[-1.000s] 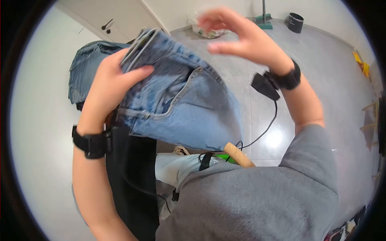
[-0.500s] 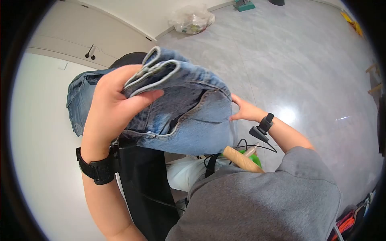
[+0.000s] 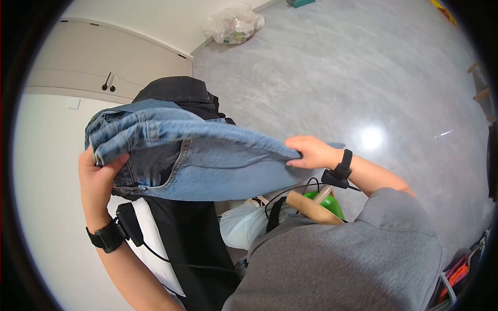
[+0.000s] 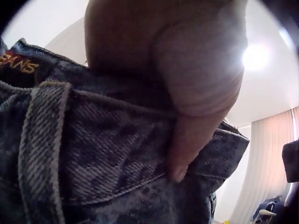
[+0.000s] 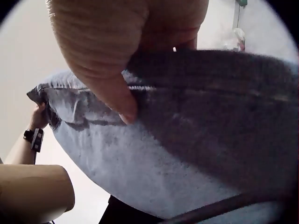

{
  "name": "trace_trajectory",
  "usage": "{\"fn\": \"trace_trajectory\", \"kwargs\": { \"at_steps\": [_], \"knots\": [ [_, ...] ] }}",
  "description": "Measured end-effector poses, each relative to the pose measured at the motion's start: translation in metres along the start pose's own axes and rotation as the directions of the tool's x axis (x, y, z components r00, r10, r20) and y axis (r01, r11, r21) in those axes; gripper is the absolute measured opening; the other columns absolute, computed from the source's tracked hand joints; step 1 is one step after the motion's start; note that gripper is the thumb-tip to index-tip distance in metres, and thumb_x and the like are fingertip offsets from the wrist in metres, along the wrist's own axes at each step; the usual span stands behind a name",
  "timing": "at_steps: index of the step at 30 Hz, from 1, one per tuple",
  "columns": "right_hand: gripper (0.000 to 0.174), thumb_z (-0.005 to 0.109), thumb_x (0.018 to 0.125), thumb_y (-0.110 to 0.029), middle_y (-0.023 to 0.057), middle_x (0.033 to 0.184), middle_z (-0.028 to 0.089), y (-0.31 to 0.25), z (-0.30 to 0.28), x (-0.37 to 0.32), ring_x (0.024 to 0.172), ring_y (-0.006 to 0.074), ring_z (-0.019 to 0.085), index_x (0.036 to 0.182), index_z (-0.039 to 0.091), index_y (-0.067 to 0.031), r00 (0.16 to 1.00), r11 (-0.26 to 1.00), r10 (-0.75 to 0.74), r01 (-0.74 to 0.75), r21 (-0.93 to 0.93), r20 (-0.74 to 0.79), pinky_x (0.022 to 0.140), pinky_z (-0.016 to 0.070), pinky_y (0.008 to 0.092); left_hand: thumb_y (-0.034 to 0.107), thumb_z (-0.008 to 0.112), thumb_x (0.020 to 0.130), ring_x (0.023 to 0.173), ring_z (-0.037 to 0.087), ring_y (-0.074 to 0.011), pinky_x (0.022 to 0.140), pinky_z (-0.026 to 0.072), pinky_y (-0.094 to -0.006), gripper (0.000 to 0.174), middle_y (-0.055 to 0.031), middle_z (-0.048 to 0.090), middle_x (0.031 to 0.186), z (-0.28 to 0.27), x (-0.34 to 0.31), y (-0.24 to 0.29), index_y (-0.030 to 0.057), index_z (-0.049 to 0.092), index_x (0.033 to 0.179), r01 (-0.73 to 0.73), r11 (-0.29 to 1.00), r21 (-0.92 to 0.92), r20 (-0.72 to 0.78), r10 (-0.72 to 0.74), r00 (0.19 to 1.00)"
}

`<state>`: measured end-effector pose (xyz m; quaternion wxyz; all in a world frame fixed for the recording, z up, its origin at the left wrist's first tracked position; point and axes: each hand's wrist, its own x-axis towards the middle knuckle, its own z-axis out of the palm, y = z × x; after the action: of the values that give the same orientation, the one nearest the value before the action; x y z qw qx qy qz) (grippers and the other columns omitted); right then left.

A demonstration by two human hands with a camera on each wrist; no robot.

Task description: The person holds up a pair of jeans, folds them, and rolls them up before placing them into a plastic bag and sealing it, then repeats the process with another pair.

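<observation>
A pair of light blue jeans [image 3: 223, 173] is stretched sideways between both hands. My left hand [image 3: 98, 179] grips the waistband end at the left, its thumb lying over the denim. Close up in the left wrist view, the waistband [image 4: 117, 144] shows a belt loop, and lettering sits on the inner side. At the other end, my right hand [image 3: 314, 153] pinches the upper edge of the jeans. The right wrist view shows that thumb pressed on the denim [image 5: 154, 144] near a seam; the other fingers are mostly hidden behind the cloth.
Behind the jeans lies a dark garment [image 3: 174, 89]. A black surface [image 3: 189, 233] runs below them. By the person's waist are a rounded wooden piece [image 3: 314, 208], something green [image 3: 333, 206] and a black cable. A plastic bag [image 3: 236, 26] sits on the floor against the wall.
My right hand, raised in the air and off the jeans earlier, has come down and now pinches their edge. My left hand has moved left and lower, drawing the folded waistband out sideways.
</observation>
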<state>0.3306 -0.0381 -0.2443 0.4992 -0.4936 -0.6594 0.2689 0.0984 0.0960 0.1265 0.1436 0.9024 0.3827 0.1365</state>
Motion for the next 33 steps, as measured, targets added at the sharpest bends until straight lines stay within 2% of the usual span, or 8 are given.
{"fn": "trace_trajectory", "kwargs": {
  "at_steps": [9,14,16,21,25,28,30,33],
  "knots": [
    [0.019,0.072,0.07,-0.015,0.0094,0.107,0.062,0.011,0.03,-0.01,0.099,0.0305,0.056,0.083,0.066,-0.0042,0.956,0.984,-0.126,0.086,0.158,0.264,0.083,0.0456,0.0387,-0.001,0.066,0.072,0.07,0.045,-0.0141,0.063,0.0352,-0.0237,0.01,-0.0014,0.047,0.073,-0.003,-0.04,0.016,-0.0009,0.061,0.081,-0.018,0.998,0.061,0.069,0.013,0.998],
    [0.047,0.063,0.065,-0.002,0.0101,0.136,0.044,0.006,0.026,0.0,0.123,0.0285,0.042,0.111,0.06,-0.0099,0.92,0.981,-0.112,0.041,0.19,0.375,0.105,0.0316,0.0403,0.002,0.071,0.065,0.062,0.049,-0.0149,0.055,0.0385,-0.025,0.023,-0.0024,0.05,0.068,0.006,-0.071,0.048,0.0138,0.07,0.084,-0.2,0.978,0.059,0.147,0.19,0.971],
    [0.07,0.052,0.062,0.002,0.0089,0.143,0.036,0.031,0.037,0.018,0.13,0.0236,0.035,0.131,0.045,-0.0096,0.844,0.451,-0.17,-0.391,0.802,0.508,0.111,0.024,0.0377,0.008,0.074,0.06,0.06,0.051,-0.0158,0.054,0.0376,-0.026,0.025,-0.0026,0.053,0.065,0.01,-0.078,0.061,0.0187,0.072,0.082,-0.22,0.974,0.051,0.17,0.209,0.963],
    [0.069,0.048,0.065,0.007,0.0086,0.137,0.041,-0.024,0.032,0.065,0.13,0.0218,0.035,0.132,0.041,-0.0095,0.933,0.791,-0.25,0.042,0.61,0.261,0.108,0.0282,0.034,0.016,0.076,0.051,0.06,0.052,-0.0148,0.053,0.0327,-0.028,0.033,-0.0003,0.054,0.066,0.01,-0.088,0.067,0.0211,0.074,0.084,-0.405,0.914,0.029,0.228,0.389,0.893],
    [0.064,0.053,0.069,0.003,0.0087,0.133,0.048,-0.028,0.039,0.077,0.124,0.0219,0.043,0.131,0.043,-0.0098,0.85,0.813,-0.295,-0.016,0.581,0.436,0.103,0.0336,0.0339,0.012,0.075,0.054,0.058,0.051,-0.0147,0.052,0.032,-0.0266,0.031,-0.0016,0.054,0.066,0.012,-0.084,0.07,0.0175,0.073,0.085,-0.402,0.915,0.038,0.226,0.384,0.895],
    [0.028,0.071,0.073,-0.01,0.0091,0.093,0.063,-0.016,0.019,0.069,0.091,0.0185,0.058,0.099,0.062,-0.0013,0.836,0.908,-0.212,-0.022,0.418,0.506,0.081,0.0455,0.0314,0.008,0.073,0.061,0.057,0.048,-0.0138,0.051,0.0321,-0.0258,0.029,-0.0026,0.054,0.066,0.004,-0.086,0.065,0.0145,0.071,0.089,-0.287,0.957,0.034,0.189,0.276,0.942],
    [0.023,0.074,0.074,-0.015,0.0095,0.077,0.062,-0.022,-0.015,0.055,0.076,0.0179,0.056,0.087,0.063,0.0014,0.842,0.927,-0.031,-0.178,0.331,0.539,0.069,0.0454,0.0306,0.013,0.067,0.077,0.08,0.055,-0.0154,0.072,0.0416,-0.0268,0.021,-0.0091,0.06,0.084,-0.013,-0.095,0.048,-0.0049,0.061,0.083,0.084,0.971,0.224,0.004,-0.087,0.996],
    [0.019,0.071,0.077,-0.013,0.0099,0.075,0.062,-0.023,-0.043,0.036,0.071,0.0206,0.057,0.086,0.064,0.0011,0.922,0.957,0.024,-0.133,0.257,0.387,0.068,0.0459,0.0302,0.009,0.064,0.079,0.114,0.054,-0.0243,0.101,0.0358,-0.035,0.044,-0.0195,0.057,0.123,-0.019,-0.085,0.027,-0.0062,0.055,0.119,0.101,0.944,0.315,-0.081,-0.079,0.994]
  ]
}}
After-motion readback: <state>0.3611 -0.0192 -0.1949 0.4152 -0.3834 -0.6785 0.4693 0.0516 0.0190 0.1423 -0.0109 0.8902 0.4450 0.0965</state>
